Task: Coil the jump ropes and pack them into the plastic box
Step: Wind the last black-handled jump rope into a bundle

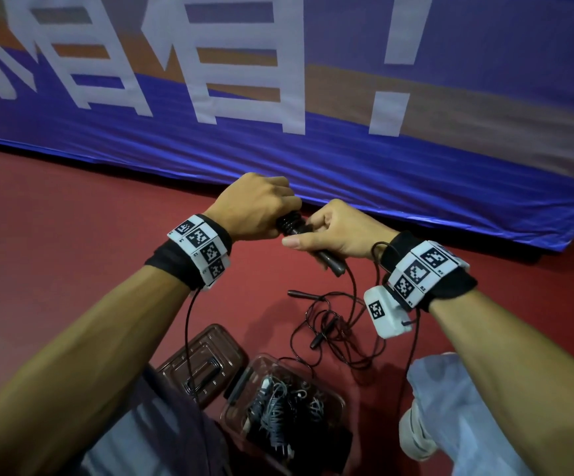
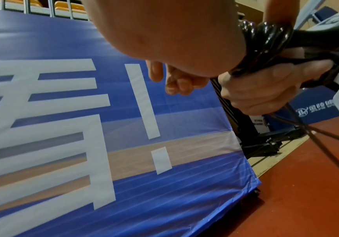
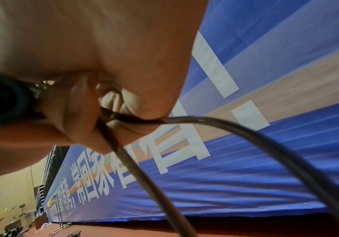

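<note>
**Both hands on one rope, box waiting below**

Nearest the head camera, low in the view, sits the box (image 1: 333, 400), clear plastic and open, with coiled ropes (image 1: 278, 410) already in it. Its lid (image 1: 206, 359) lies just beside it on the left. Beyond the box a loose tangle of rope (image 1: 333, 324) sprawls on the red floor (image 1: 72, 242), with more handles in it, so by my reading the job is partly done.

Above all this, well clear of the floor, the hands meet. Between them is a black handle (image 1: 326, 261), its long axis slanting from upper left down to lower right, with turns of cord (image 1: 287, 223) already wound round its upper end. So the bundle lies straight above the box, and the coming drop is downward and toward the body.

Left hand (image 1: 258, 207): fingers curled over the wound end, gripping it. Right hand (image 1: 337, 231): closed round the handle shaft, thumb straight along the front; the right wrist view shows cord (image 3: 245, 133) pinched in its fingers and trailing off. Neither hand is nearer the box by much; I judge the winding unfinished, since slack hangs below.
</note>
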Demonstrator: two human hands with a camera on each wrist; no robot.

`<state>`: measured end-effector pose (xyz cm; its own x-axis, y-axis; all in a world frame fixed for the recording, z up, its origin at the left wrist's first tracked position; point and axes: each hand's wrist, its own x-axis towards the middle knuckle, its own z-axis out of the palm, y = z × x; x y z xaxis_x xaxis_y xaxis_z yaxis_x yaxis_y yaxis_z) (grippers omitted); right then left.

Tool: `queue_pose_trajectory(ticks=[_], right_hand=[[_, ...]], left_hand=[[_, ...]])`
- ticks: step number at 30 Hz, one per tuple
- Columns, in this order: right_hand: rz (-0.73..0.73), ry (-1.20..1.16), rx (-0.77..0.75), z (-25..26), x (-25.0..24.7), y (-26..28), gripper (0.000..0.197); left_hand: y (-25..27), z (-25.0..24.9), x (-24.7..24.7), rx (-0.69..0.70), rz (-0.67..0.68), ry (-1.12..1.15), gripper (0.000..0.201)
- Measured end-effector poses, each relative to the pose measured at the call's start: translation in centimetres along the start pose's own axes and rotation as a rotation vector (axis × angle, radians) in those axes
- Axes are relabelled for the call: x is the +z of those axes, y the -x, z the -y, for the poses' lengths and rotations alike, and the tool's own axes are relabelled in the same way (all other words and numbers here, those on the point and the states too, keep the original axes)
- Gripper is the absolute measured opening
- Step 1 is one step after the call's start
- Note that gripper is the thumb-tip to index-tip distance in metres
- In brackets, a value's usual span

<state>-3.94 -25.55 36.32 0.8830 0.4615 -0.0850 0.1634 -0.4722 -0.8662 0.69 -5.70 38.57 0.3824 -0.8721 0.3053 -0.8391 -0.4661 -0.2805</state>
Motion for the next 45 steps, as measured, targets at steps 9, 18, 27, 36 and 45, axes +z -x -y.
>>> queue_pose_trajectory(ticks=[9, 18, 27, 36, 45], right_hand=[[-0.082, -0.353, -0.090, 0.1, 0.4, 0.5, 0.062], [-0.235, -1.029, -0.048, 0.6, 2.1, -0.7, 0.059], [-0.423, -0.881, 0.208, 0.0, 4.6, -3.0, 0.043], [-0.372, 0.492, 0.219, -1.4, 4.9, -1.8, 0.020], [-0.303, 0.673, 0.082, -1.8, 1.0, -1.2, 0.055]], left_hand=[[0.0, -1.2, 0.5, -0.227, -0.228, 0.190, 0.013], [-1.5, -2.8, 0.2, -0.814, -0.228, 0.422, 0.013], [-1.4, -2.0, 2.0, -1.026, 0.123, 0.183, 0.017], [-1.3, -1.9, 4.0, -0.983, 0.598, -0.015, 0.017], [-1.3, -1.4, 3.3, -0.505, 0.691, -0.113, 0.016]])
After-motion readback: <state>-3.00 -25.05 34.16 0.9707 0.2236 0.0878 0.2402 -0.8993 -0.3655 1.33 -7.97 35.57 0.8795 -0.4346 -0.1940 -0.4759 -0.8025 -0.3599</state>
